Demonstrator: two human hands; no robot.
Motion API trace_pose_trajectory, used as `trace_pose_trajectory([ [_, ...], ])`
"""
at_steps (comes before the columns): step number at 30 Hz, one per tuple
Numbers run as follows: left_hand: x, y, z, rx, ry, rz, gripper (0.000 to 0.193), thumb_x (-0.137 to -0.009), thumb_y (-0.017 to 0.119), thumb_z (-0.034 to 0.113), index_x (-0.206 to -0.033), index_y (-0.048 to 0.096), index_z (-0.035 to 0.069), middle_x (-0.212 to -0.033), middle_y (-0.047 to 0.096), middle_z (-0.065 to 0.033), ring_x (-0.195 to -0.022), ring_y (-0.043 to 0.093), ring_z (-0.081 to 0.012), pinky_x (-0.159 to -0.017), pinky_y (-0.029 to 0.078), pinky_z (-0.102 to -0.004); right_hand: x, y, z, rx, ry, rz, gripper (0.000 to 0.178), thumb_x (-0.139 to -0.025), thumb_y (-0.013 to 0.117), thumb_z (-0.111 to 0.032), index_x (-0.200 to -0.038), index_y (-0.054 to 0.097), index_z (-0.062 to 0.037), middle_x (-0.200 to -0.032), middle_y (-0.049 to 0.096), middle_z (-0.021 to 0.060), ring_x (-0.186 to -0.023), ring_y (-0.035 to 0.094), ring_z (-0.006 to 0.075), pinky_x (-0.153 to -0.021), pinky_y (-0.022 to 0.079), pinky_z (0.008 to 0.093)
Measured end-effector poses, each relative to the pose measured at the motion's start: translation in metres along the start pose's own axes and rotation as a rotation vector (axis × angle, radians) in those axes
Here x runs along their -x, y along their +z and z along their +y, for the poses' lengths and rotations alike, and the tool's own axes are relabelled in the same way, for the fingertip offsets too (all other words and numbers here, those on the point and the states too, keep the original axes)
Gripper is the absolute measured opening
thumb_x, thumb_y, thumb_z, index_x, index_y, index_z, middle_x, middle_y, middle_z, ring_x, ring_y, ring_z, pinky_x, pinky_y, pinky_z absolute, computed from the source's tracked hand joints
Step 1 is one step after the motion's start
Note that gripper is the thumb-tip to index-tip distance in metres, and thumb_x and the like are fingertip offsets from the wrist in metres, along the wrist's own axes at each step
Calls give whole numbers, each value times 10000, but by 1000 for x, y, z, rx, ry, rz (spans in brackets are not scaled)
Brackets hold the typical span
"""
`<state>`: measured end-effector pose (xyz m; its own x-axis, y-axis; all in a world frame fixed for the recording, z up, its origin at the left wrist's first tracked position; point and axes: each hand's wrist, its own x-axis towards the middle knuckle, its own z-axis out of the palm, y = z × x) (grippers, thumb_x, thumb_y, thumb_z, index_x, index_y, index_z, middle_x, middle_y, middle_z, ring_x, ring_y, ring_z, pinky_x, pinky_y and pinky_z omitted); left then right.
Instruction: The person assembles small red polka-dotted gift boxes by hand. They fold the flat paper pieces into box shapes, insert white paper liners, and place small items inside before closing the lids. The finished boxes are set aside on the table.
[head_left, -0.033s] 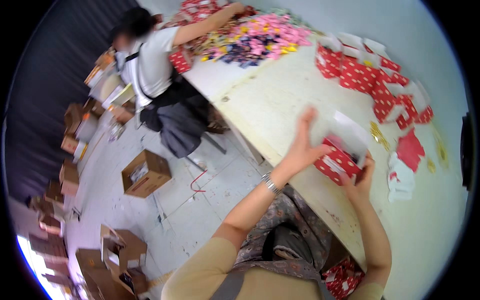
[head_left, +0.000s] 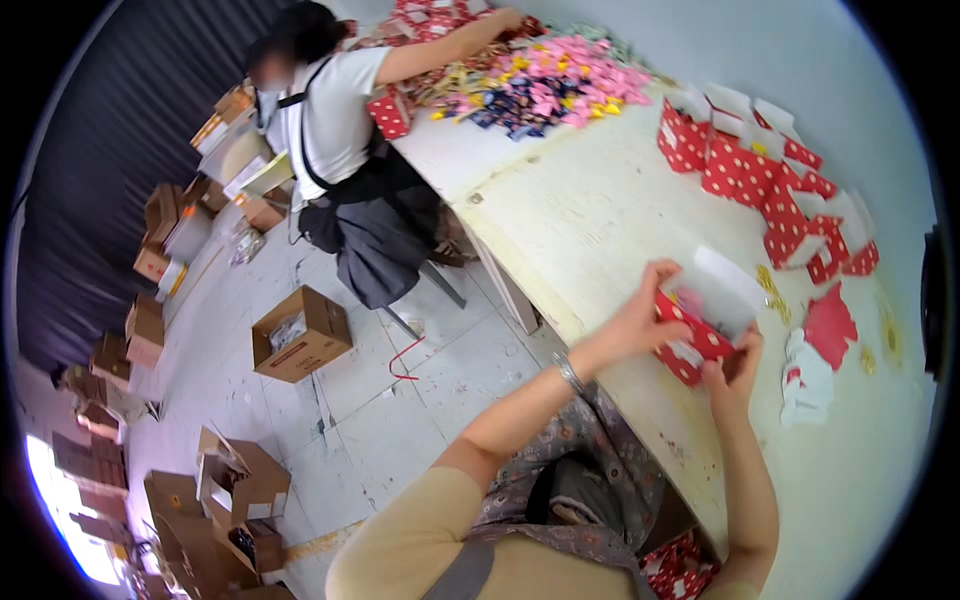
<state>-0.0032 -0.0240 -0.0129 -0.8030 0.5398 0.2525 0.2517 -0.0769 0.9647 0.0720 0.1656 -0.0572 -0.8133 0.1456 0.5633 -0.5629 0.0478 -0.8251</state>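
Note:
Near the table's front edge, a red gift box with white dots (head_left: 690,352) stands with its white inner flap raised. Something pink shows inside it; the rest of its contents is too small to make out. My left hand (head_left: 640,318) grips the box's left side, the thumb across its front and the fingers at the far edge. At the near right corner, my right hand (head_left: 732,375) holds the box between thumb and fingers.
Several filled dotted boxes (head_left: 735,165) line the wall side of the table (head_left: 580,215). Gold ties (head_left: 772,290), a red piece (head_left: 830,325) and white pieces (head_left: 805,385) lie to the right. A co-worker (head_left: 335,130) reaches over piled small packets (head_left: 560,85). A cardboard carton (head_left: 305,340) stands on the floor.
My left hand's raised fingers have come down onto the box's far left edge. The whole view has shifted slightly, and my right hand stays on the box.

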Motion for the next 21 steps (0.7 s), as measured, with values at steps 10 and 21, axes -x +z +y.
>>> trace_pose_trajectory([
  [10,19,26,-18,265,246,251,365,-828,475,0,-1163,343,55,-1321,380,-179,-1256,370,-245,-1047,315,-387,-8,-5,-27,396,-107,-40,385,-746,738,-197,-910,424,-48,-1217,438,180,-1064,452,244,-921,378,368],
  [21,7,43,-8,33,144,481,139,-896,592,106,-812,585,-4,-880,576,-18,-787,494,-80,-722,414,-226,-13,6,-32,443,-50,194,149,-769,700,-61,-794,568,1,-913,565,126,-813,567,229,-696,456,294],
])
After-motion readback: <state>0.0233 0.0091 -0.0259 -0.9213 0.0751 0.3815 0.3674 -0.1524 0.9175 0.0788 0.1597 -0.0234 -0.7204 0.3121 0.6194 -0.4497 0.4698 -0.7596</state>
